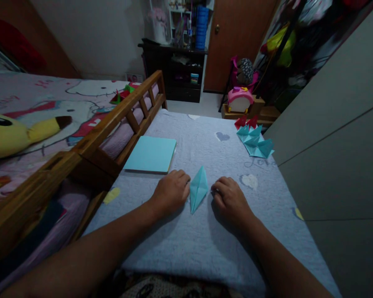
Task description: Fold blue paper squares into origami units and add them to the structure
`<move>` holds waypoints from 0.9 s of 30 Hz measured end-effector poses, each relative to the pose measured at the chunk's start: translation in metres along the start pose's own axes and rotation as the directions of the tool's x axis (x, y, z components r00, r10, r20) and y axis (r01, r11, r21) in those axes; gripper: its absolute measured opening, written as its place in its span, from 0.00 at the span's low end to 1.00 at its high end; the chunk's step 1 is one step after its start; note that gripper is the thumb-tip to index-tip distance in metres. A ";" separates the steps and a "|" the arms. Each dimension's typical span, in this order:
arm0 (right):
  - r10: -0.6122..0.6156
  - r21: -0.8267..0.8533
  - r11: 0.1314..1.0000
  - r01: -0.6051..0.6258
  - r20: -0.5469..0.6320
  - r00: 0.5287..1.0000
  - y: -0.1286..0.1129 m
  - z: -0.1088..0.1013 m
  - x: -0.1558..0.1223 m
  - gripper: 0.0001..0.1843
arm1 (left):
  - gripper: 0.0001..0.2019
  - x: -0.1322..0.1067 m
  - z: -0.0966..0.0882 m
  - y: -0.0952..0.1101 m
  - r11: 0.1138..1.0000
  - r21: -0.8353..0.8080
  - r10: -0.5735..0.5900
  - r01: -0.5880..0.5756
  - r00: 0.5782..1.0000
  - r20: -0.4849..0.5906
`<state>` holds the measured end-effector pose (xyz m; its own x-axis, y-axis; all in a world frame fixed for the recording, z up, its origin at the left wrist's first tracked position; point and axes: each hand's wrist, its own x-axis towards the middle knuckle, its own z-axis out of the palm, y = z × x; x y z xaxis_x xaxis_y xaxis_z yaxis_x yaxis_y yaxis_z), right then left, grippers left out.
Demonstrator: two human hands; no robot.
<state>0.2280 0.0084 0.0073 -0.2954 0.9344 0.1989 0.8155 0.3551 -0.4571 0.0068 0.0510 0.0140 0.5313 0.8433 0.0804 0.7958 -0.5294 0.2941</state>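
A light-blue origami piece (199,188), folded into a long diamond with a centre crease, lies on the bedsheet between my hands. My left hand (171,190) is closed, its thumb and fingertips at the left edge of this folded paper. On the other side, my right hand (230,198) rests with curled fingers a small gap from the paper's right edge, and nothing shows in it. Left of the diamond, beyond my left hand, is a stack of square light-blue paper (152,153). Finished-looking folded blue pieces (255,142) sit at the far right, with red folded pieces (245,122) behind them.
A wooden bed rail (133,120) runs along the left side. Past it, another bed holds a yellow plush toy (15,134). A pale cabinet wall (335,136) borders the right. Beyond the sheet's far edge stand a dark shelf (174,74) and a pink toy case (240,100).
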 end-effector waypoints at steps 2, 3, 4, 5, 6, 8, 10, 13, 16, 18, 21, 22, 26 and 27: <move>0.036 0.018 0.999 -0.036 -0.030 0.999 -0.003 0.003 0.001 0.08 | 0.10 0.003 0.004 -0.004 0.995 -0.100 -0.009 0.004 0.999 -0.050; 0.049 0.025 0.999 -0.048 -0.036 0.998 -0.006 0.004 0.002 0.08 | 0.10 0.004 0.006 -0.006 0.988 -0.154 -0.010 0.000 0.998 -0.060; 0.061 0.031 0.998 -0.059 -0.037 0.997 -0.008 0.006 0.002 0.08 | 0.11 0.005 0.007 -0.007 0.979 -0.202 -0.008 -0.004 0.998 -0.061; 0.071 0.039 0.997 -0.070 -0.036 0.997 -0.010 0.007 0.003 0.08 | 0.11 0.006 0.008 -0.007 0.970 -0.244 -0.009 -0.005 0.998 -0.058; 0.080 0.046 0.996 -0.078 -0.034 0.996 -0.011 0.009 0.003 0.08 | 0.10 0.006 0.008 -0.007 0.960 -0.280 -0.010 -0.006 0.998 -0.055; 0.092 0.056 0.994 -0.090 -0.035 0.995 -0.012 0.011 0.003 0.07 | 0.08 0.006 0.008 -0.006 0.940 -0.340 -0.014 -0.002 0.999 -0.044; 0.099 0.071 0.993 -0.096 -0.045 0.994 -0.011 0.013 0.004 0.06 | 0.06 0.006 0.006 -0.005 0.911 -0.412 -0.027 0.011 0.999 -0.032; 0.114 0.163 0.981 -0.103 -0.059 0.992 -0.009 0.013 0.004 0.04 | 0.03 0.008 0.005 -0.004 0.845 -0.533 -0.061 0.046 0.998 -0.010; 0.173 0.341 0.928 -0.146 -0.048 0.984 -0.011 0.011 0.005 0.05 | 0.04 0.008 0.003 -0.003 0.784 -0.619 -0.082 0.047 0.996 -0.029; 0.225 0.476 0.857 -0.197 -0.001 0.974 -0.012 0.009 0.006 0.05 | 0.04 0.008 0.002 -0.003 0.735 -0.677 -0.084 0.029 0.995 -0.049; 0.283 0.633 0.734 -0.247 0.045 0.958 -0.014 0.010 0.008 0.06 | 0.04 0.008 0.002 0.000 0.622 -0.783 -0.083 0.008 0.995 -0.056; 0.298 0.674 0.696 -0.247 0.042 0.954 -0.015 0.012 0.008 0.07 | 0.03 0.008 0.003 0.001 0.570 -0.821 -0.088 0.012 0.995 -0.047; 0.338 0.832 0.514 -0.208 0.026 0.941 -0.014 0.017 0.010 0.12 | 0.09 0.007 0.007 0.005 0.302 -0.947 -0.173 0.112 0.983 0.061; 0.349 0.863 0.465 -0.198 0.027 0.937 -0.014 0.017 0.010 0.15 | 0.15 0.007 0.007 0.006 0.235 -0.964 -0.200 0.126 0.977 0.078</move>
<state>0.2046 0.0134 0.0013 -0.0052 1.0000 0.0031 0.0086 0.0032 -1.0000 0.0171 0.0534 0.0094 0.3830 0.9221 -0.0549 -0.0260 0.0701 0.9972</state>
